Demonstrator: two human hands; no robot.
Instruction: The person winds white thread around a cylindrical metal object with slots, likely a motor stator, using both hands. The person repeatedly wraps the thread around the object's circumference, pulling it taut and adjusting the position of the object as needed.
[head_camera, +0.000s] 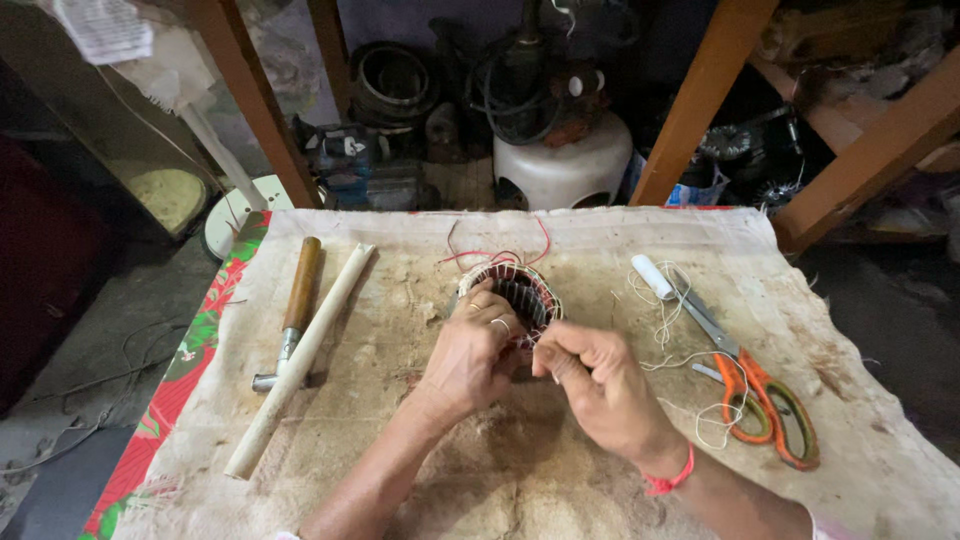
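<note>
My left hand (470, 352) grips the round wound coil (517, 291) at the middle of the cloth-covered desk (400, 440). My right hand (598, 385) is closed, pinching at the coil's near edge. Orange-handled scissors (750, 385) and white string (672, 315) lie to the right, a hammer (290, 315) and a white rod (300, 358) to the left.

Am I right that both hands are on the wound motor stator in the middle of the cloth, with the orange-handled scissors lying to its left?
Not quite: the head view shows the scissors lying right of the stator. Both the left hand and right hand are on it.
</note>
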